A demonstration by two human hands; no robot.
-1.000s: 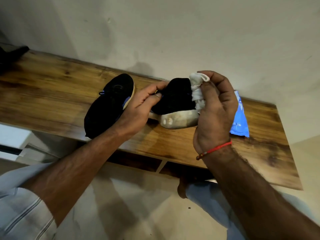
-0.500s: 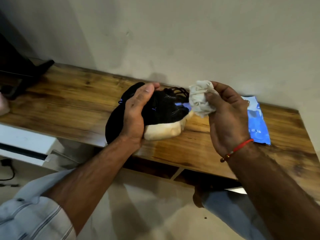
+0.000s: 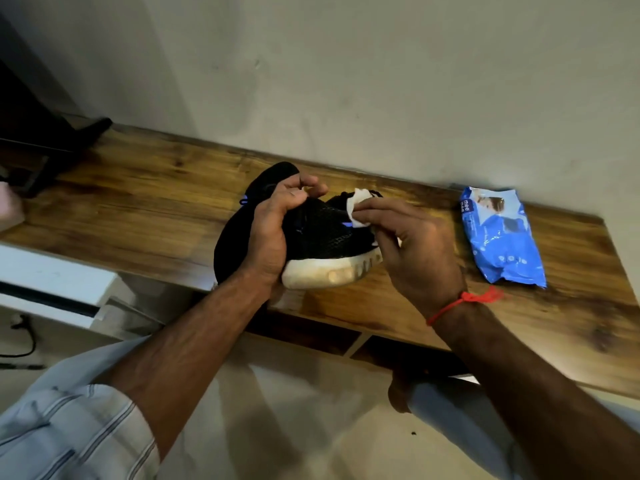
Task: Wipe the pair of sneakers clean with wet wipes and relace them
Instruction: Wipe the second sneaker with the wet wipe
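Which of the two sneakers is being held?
The sneaker with the white sole showing, gripped by the left hand; the other sneaker lies on the bench behind it.

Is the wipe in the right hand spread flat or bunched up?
Bunched up. The wet wipe shows as a small crumpled wad pinched in the right hand against the black sneaker gripped by the left hand.
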